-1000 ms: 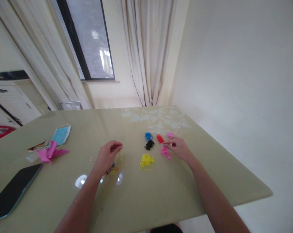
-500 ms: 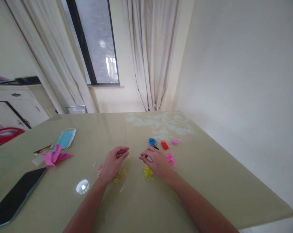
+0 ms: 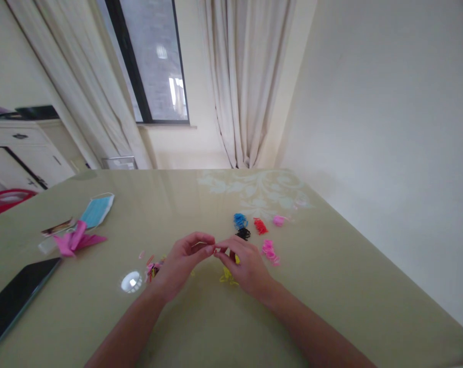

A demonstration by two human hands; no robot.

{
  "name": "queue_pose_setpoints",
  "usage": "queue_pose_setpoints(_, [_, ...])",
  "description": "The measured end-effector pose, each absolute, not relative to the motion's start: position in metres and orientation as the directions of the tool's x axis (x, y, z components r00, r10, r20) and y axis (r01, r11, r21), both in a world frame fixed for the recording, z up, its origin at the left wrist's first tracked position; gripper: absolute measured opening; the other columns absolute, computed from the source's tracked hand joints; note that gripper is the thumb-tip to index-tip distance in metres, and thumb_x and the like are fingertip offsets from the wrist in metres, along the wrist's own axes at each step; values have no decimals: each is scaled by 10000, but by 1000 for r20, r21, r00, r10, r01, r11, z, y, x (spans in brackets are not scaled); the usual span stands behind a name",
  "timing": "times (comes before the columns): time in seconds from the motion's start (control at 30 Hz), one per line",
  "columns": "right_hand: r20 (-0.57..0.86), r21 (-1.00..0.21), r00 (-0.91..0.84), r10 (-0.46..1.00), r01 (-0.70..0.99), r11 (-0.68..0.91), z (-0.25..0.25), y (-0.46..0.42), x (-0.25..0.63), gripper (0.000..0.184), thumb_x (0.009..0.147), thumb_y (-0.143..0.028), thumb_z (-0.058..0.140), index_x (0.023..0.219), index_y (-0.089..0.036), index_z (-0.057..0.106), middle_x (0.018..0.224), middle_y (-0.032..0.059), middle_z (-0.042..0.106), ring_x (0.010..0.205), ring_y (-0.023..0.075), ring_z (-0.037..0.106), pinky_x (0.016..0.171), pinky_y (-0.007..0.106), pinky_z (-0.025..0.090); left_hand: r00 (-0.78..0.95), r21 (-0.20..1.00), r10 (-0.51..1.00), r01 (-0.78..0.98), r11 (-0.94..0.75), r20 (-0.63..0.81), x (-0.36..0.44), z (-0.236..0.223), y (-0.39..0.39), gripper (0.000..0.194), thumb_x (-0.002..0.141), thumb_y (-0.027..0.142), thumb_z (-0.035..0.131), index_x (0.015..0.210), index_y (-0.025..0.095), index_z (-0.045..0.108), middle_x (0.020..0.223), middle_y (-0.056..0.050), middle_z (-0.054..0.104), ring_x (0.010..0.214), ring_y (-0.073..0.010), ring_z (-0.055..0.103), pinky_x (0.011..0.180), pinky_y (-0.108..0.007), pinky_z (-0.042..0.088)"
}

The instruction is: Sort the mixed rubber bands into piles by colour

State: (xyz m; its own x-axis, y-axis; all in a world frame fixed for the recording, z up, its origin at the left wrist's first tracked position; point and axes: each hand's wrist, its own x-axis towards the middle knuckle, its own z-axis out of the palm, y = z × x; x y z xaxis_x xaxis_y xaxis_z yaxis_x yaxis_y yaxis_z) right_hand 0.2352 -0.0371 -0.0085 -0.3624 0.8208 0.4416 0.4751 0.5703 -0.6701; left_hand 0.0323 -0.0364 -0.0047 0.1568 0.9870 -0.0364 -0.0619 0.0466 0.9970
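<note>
My left hand (image 3: 186, 263) and my right hand (image 3: 247, 263) meet fingertip to fingertip above the table. Both are closed in a pinch, and whatever sits between the fingertips is too small to make out. Partly behind my right hand lies a pile of small yellow bands (image 3: 227, 277). Just past its knuckles are a black pile (image 3: 243, 233), a blue pile (image 3: 240, 221) and a red pile (image 3: 260, 226). To its right lies a pink pile (image 3: 270, 250). A mixed heap of coloured bands (image 3: 153, 268) shows beside my left wrist, partly hidden by it.
A dark tablet-like device (image 3: 19, 299) lies at the left, near a pink folded-paper shape (image 3: 77, 240) and a blue face mask (image 3: 97, 210). A bright light reflection shows on the glossy tabletop (image 3: 201, 327). Another small pink bundle (image 3: 279, 220) lies farther right. A wall borders the right side.
My hands were apart and have come together at the fingertips. The view has tilted slightly, and the black pile behind my right hand shows more fully.
</note>
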Motion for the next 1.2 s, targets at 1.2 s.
queue_pose_setpoints(1.2, [432, -482, 18, 902, 850, 214, 7, 28, 341, 232, 983, -331, 601, 890, -197, 766, 879, 74, 758, 761, 202, 650, 693, 307, 428, 158, 708, 966, 658, -257, 204, 23, -27, -23, 206, 926, 318, 511, 858, 209, 672, 896, -70, 711, 826, -234, 666, 783, -358, 512])
